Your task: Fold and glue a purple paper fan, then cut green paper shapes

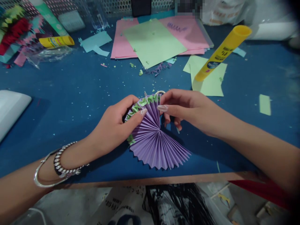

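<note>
The purple pleated fan (160,153) lies near the middle of the table's (70,81) front edge, green trim (152,99) along part of its rim. The left hand (117,120) closes on its left side, thumb above, fingers underneath. The right hand's (187,101) thumb and forefinger come together at the upper free end; how firmly they pinch is hard to tell, the contact being partly hidden. Working well here calls for light pressure, steadying the left side without crushing pleats or trim.
</note>
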Available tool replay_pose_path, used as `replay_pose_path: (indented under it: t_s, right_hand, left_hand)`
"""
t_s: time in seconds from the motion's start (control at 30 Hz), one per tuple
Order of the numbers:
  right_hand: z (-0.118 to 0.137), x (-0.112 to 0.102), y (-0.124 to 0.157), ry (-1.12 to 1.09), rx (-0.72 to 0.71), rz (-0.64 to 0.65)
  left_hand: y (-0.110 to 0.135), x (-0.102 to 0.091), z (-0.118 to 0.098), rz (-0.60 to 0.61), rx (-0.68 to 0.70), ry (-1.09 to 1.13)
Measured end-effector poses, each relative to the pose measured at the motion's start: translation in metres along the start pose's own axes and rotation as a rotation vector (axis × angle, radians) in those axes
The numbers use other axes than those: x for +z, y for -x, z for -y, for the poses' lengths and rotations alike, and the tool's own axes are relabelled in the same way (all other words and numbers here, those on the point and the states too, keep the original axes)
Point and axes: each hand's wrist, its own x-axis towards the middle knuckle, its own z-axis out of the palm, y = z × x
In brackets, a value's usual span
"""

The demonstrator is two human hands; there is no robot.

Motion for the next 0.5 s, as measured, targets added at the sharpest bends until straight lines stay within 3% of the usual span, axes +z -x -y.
replay_pose_path:
  t_s: [0.2, 0.5]
  right_hand:
    - [0.0021, -0.0003, 0.0017, -0.072, 0.078, -0.025]
    - [0.0008, -0.0014, 0.0012, -0.058, 0.072, -0.002]
  left_hand:
    - [-0.0006, -0.001, 0.0003, -0.017, -0.012, -0.007]
    - [-0.0007, -0.001, -0.0013, -0.018, -0.051, 0.061]
